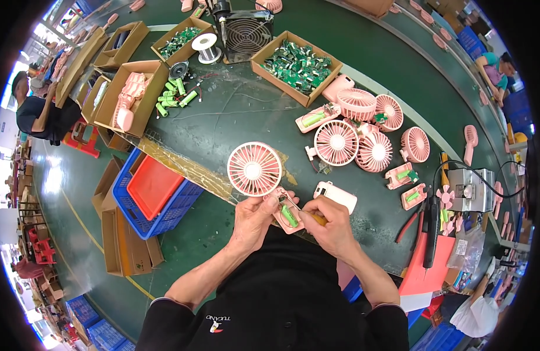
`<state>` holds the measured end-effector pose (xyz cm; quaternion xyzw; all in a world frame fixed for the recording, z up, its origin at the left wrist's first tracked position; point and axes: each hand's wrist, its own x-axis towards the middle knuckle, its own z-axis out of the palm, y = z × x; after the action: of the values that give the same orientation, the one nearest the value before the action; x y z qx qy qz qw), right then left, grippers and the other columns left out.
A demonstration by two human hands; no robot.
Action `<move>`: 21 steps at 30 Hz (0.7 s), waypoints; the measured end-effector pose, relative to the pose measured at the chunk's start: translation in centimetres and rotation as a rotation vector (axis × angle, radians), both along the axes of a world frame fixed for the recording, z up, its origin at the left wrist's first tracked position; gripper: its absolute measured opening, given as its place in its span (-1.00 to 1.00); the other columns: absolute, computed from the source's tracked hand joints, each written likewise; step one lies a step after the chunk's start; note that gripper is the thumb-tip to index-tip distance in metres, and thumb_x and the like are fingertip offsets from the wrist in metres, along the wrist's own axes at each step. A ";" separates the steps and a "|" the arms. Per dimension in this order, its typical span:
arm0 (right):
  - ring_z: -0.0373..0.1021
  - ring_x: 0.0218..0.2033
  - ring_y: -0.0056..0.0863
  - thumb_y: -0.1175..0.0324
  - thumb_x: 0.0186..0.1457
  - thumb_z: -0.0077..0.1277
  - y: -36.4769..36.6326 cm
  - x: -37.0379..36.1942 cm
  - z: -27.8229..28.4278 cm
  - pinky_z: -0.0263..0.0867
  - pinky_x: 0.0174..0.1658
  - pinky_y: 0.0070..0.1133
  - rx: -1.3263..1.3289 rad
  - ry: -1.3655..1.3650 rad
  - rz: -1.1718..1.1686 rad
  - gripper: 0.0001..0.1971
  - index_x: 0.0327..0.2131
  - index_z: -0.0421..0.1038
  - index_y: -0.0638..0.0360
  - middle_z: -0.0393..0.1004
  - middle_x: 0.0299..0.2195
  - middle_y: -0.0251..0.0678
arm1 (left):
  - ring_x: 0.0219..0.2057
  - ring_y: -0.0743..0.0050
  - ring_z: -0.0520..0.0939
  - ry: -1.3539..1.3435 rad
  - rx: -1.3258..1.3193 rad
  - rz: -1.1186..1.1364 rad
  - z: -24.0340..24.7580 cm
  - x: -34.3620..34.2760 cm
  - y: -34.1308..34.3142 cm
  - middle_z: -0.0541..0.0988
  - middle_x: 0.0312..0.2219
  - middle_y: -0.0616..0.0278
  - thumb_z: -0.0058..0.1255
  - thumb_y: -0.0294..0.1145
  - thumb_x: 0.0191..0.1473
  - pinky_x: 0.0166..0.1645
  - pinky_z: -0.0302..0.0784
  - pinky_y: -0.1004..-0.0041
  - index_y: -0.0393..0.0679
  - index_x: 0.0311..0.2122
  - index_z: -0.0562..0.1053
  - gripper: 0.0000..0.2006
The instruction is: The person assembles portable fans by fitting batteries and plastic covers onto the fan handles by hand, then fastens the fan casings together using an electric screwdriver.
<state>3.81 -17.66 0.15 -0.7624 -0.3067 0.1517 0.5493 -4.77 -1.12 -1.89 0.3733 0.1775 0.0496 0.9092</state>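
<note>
My left hand point(250, 221) is closed on a pink handheld fan point(254, 169) near the table's front edge. Its round grille points away from me, and the opened handle shows a green battery cell point(290, 216) inside. In my right hand point(330, 223) is a thin tool with a yellow handle point(318, 219); its slim metal end reaches the top of the opened handle. The exact tip is too small to make out. Just beyond my right hand lies a pale pink handle cover point(339, 196).
Several pink fans point(336, 135) lie to the right. Behind stand a box of green circuit boards point(297, 65), a solder reel point(205, 47) and a black blower point(246, 34). Loose green cells point(175, 93) sit at left. A soldering iron point(432, 231) hangs at right. Blue crate point(136, 202) below left.
</note>
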 end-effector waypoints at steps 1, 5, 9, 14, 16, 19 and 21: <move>0.36 -0.58 -0.37 0.60 -0.09 0.16 -0.1 0.2 -0.1 0.25 -0.50 -0.54 0.001 -0.002 0.001 -0.86 -0.43 0.40 0.29 0.37 -0.57 -0.20 | -0.03 0.04 0.56 -0.002 0.001 0.001 0.0 0.0 0.0 0.52 -0.10 -0.06 -0.03 -0.34 0.23 0.05 0.51 0.11 -0.34 -0.06 0.44 -0.71; 0.39 -0.55 -0.38 0.59 -0.10 0.16 -0.2 0.5 0.2 0.28 -0.49 -0.54 -0.068 -0.420 0.075 -0.85 -0.40 0.41 0.27 0.39 -0.52 -0.23 | -0.05 0.07 0.58 0.056 -0.018 -0.008 -0.1 0.0 0.2 0.54 -0.12 -0.04 -0.04 -0.32 0.24 0.06 0.50 0.14 -0.35 -0.07 0.44 -0.71; 0.42 -0.48 -0.39 0.57 -0.15 0.18 -0.4 0.7 0.0 0.30 -0.47 -0.51 -0.149 -0.687 0.149 -0.81 -0.39 0.41 0.25 0.42 -0.47 -0.30 | -0.06 0.12 0.58 0.063 -0.032 -0.020 -0.3 -0.1 0.4 0.55 -0.13 -0.03 -0.04 -0.31 0.24 0.06 0.50 0.16 -0.35 -0.06 0.43 -0.70; 0.43 -0.45 -0.41 0.55 -0.15 0.18 -1.1 1.5 0.0 0.29 -0.47 -0.51 -0.212 -0.832 0.184 -0.82 -0.40 0.42 0.23 0.43 -0.45 -0.33 | -0.06 0.13 0.58 0.060 -0.007 -0.042 -0.3 0.1 0.7 0.54 -0.12 -0.06 -0.05 -0.32 0.24 0.06 0.50 0.16 -0.36 -0.06 0.43 -0.70; 0.43 -0.45 -0.41 0.55 -0.14 0.18 -1.9 1.7 0.4 0.28 -0.47 -0.51 -0.244 -0.913 0.207 -0.83 -0.40 0.43 0.22 0.43 -0.44 -0.33 | -0.06 0.12 0.59 0.060 0.009 -0.049 -0.1 0.2 0.7 0.54 -0.12 -0.07 -0.04 -0.32 0.24 0.06 0.51 0.15 -0.37 -0.06 0.42 -0.69; 0.44 -0.45 -0.39 0.54 -0.11 0.17 -4.2 1.9 1.5 0.28 -0.47 -0.50 -0.219 -0.795 0.070 -0.86 -0.40 0.46 0.20 0.45 -0.44 -0.31 | -0.05 0.08 0.59 0.080 0.025 -0.046 0.4 0.4 0.6 0.54 -0.11 -0.07 -0.05 -0.35 0.23 0.04 0.53 0.14 -0.39 -0.06 0.42 -0.70; 0.44 -0.44 -0.38 0.54 -0.09 0.16 -6.8 2.8 2.0 0.31 -0.43 -0.49 -0.346 -0.639 -0.137 -0.87 -0.38 0.47 0.23 0.46 -0.44 -0.26 | -0.04 0.04 0.58 0.048 0.095 -0.070 0.6 0.6 0.5 0.54 -0.12 -0.07 -0.06 -0.38 0.23 0.03 0.55 0.12 -0.39 -0.05 0.41 -0.71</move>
<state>6.60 -24.42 2.15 -0.8717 -0.3806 -0.0816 0.2975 -4.20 -0.59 -1.31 0.4231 0.1836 0.0171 0.8871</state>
